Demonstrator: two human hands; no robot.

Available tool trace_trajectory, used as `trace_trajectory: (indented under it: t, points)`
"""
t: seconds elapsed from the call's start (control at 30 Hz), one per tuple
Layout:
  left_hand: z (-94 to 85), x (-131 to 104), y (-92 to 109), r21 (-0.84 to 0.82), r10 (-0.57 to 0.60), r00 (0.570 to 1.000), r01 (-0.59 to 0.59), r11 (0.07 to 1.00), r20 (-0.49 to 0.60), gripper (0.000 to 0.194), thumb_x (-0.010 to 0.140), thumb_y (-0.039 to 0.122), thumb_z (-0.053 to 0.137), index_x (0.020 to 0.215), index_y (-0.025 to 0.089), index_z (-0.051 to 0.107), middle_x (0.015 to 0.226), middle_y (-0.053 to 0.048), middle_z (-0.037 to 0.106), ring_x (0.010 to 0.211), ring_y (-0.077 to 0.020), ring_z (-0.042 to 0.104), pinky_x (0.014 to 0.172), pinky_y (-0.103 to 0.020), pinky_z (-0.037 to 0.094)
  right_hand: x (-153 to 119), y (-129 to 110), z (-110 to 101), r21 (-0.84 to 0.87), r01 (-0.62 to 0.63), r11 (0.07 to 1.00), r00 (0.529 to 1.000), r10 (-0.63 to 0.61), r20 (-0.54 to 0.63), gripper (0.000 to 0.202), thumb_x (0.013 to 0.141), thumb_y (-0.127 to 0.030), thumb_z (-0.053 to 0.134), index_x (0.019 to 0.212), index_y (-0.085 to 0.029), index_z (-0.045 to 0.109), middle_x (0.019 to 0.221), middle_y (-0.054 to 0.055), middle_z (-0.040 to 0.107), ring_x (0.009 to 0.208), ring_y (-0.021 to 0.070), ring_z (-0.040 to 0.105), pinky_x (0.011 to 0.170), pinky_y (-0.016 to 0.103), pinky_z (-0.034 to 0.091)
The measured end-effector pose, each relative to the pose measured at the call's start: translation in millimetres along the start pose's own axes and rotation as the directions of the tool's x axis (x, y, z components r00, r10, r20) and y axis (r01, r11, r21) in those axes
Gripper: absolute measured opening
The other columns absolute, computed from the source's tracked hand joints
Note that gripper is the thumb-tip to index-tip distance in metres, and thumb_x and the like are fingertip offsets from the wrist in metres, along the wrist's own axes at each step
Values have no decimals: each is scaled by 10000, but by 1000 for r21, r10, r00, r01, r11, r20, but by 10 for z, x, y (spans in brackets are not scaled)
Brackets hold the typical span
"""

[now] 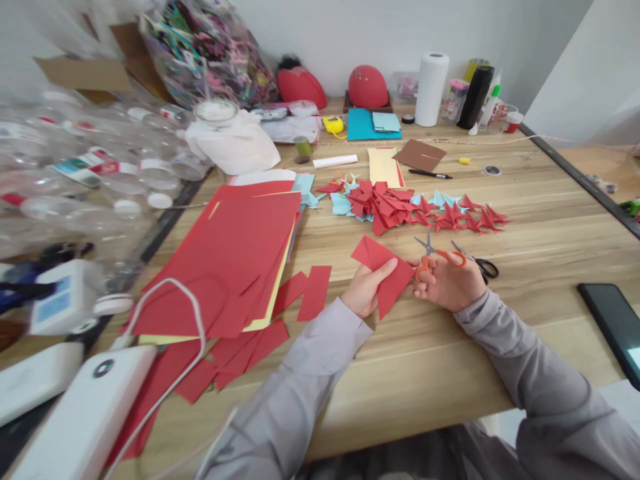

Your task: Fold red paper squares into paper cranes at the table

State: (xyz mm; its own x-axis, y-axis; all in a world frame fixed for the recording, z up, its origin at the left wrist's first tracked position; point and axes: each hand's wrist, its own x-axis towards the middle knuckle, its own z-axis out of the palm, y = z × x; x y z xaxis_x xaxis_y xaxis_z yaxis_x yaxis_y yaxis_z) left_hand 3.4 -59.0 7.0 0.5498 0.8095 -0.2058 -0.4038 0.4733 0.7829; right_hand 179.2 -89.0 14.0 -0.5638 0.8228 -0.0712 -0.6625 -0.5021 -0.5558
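A folded piece of red paper (pixel 395 288) is pinched in my left hand (pixel 364 291), the thumb lying on top of it. My right hand (pixel 453 283) has its fingers in the handles of orange scissors (pixel 429 251), whose blades are spread and point away from me. The fingertips of my right hand are close to the paper's right corner. Behind my right hand lies a second pair of scissors with black handles (pixel 487 268). Beyond both hands is a pile of folded red paper pieces (pixel 383 203), with light blue ones among them.
Red sheets (pixel 225 257) are stacked at the left, with cut red strips (pixel 314 293) beside them. A white power bank (pixel 90 413) with a cable lies front left, near many plastic bottles (pixel 115 180). A phone (pixel 613 327) rests at the right edge.
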Motion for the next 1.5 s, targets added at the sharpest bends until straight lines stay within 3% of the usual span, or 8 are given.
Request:
trace_trajectory:
  t: [0.17,0.23,0.37,0.43,0.57,0.87,1.13,1.5]
  points:
    - [-16,7,11,43,17,1000,-18,999,17,313,699,282,703,940,88,653,973,-150,688,820,-242,670,752,-373,547,15,29,8,-90,47,995,993,-56,-100,235,708,-390,621,773,-195,509,672,-23,566,684,141,600,665,293,462]
    - [-8,5,22,39,36,999,-36,999,1,313,695,275,704,944,93,650,1003,-147,680,839,-239,666,734,-360,553,35,48,21,-203,119,972,970,-158,-187,252,662,-331,693,754,-194,502,666,-28,583,640,126,594,624,272,454]
    - [10,-4,39,54,48,997,-45,998,-59,309,685,280,707,934,113,632,1144,-142,625,800,-216,659,591,-328,575,84,93,44,-496,277,823,811,-477,-340,370,533,-163,799,736,-197,491,642,-43,627,568,94,572,584,236,440]
    - [15,-10,43,80,19,998,-14,997,-64,321,686,308,703,927,112,621,1154,-150,614,748,-211,659,487,-295,560,97,108,46,-549,271,790,772,-519,-366,416,496,-158,820,767,-196,506,639,-39,645,571,102,586,596,245,454]
    - [13,-13,44,111,-12,998,19,994,-67,349,675,335,707,928,120,603,1134,-144,618,680,-197,659,392,-250,522,103,120,34,-542,193,818,794,-454,-403,466,450,-183,840,814,-190,549,621,-35,662,562,121,609,590,257,471]
    - [12,-9,43,156,20,998,-10,988,-62,391,624,314,742,941,133,603,1081,-116,638,693,-188,657,393,-226,508,125,116,24,-556,80,827,801,-386,-458,457,413,-221,846,808,-162,623,565,-19,662,499,114,591,535,245,465]
    - [-6,31,25,203,66,991,-41,978,-119,426,498,215,808,837,93,582,776,-61,668,600,-143,617,401,-197,482,118,94,-48,-541,163,825,756,-457,-468,435,466,-213,830,862,-168,657,576,-25,666,476,79,551,514,219,425]
    - [-30,67,4,141,177,980,-164,976,-87,625,506,158,799,1069,136,528,800,-20,649,531,-108,596,343,-157,420,124,78,-11,-538,179,823,716,-485,-502,426,471,-255,827,851,-172,652,565,-33,653,469,70,540,473,199,398]
